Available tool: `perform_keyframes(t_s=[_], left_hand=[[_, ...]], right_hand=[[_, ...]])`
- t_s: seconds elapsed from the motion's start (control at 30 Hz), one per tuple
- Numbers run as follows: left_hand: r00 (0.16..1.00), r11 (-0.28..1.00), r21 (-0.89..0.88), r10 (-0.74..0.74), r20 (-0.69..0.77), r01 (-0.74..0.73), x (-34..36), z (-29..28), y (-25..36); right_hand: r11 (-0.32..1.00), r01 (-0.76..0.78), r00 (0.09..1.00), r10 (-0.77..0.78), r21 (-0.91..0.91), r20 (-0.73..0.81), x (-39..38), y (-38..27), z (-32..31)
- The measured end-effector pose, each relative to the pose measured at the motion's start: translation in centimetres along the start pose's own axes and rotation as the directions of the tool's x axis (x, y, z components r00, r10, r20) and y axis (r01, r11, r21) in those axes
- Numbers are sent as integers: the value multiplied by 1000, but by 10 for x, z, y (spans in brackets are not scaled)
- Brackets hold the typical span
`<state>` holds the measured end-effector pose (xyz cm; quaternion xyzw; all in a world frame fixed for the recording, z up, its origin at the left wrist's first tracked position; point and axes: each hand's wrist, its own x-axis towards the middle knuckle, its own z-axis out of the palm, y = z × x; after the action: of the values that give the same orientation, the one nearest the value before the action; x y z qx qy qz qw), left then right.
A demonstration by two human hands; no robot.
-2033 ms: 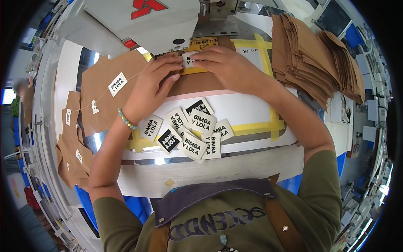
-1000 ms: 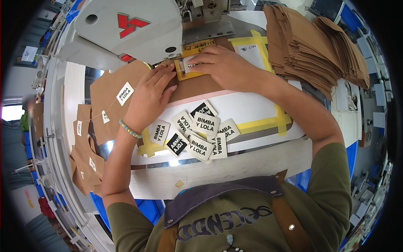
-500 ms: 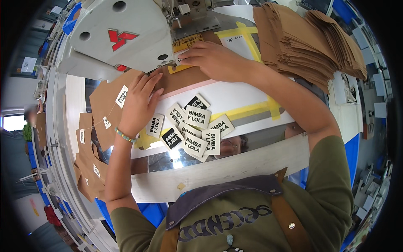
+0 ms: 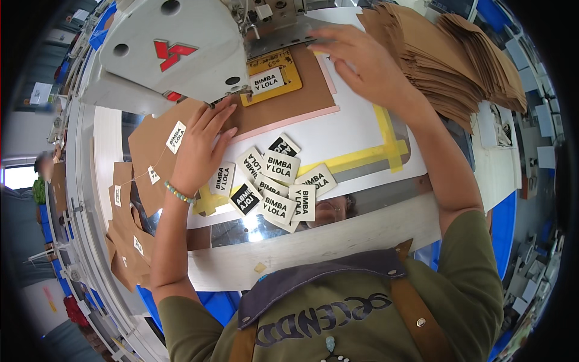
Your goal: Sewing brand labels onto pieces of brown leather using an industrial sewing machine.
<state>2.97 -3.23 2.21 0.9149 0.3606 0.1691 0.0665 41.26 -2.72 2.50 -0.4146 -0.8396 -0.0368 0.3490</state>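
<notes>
My left hand lies with fingers loosely extended on a brown panel with a pink-edged border, just below the sewing machine head. On that panel sits a yellow template framing a white rectangular label with black print, beside the needle area. My right hand is raised at the upper right of the template, fingers apart and holding nothing I can see, near the machine's metal plate. Several loose white and black labels lie in a pile on a white sheet taped with yellow strips.
A tall fanned stack of brown pieces is at the back right. More brown pieces with small tags on a thread lie left. The worktable's pale front edge runs across below. A blurred person is at the far left.
My right hand has lifted off the label and moved up and right, uncovering the template and label. My left hand shifted slightly left and down, then stayed put.
</notes>
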Motion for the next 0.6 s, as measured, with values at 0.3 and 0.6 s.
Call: perform_keyframes(t_s=[0.3, 0.6], left_hand=[[1000, 999, 32, -8, 5, 8, 8, 6, 8], [996, 999, 10, 44, 73, -45, 18, 7, 5]], right_hand=[[996, 18, 1000, -16, -85, 26, -3, 24, 10], [994, 49, 997, -44, -97, 59, -10, 34, 12]])
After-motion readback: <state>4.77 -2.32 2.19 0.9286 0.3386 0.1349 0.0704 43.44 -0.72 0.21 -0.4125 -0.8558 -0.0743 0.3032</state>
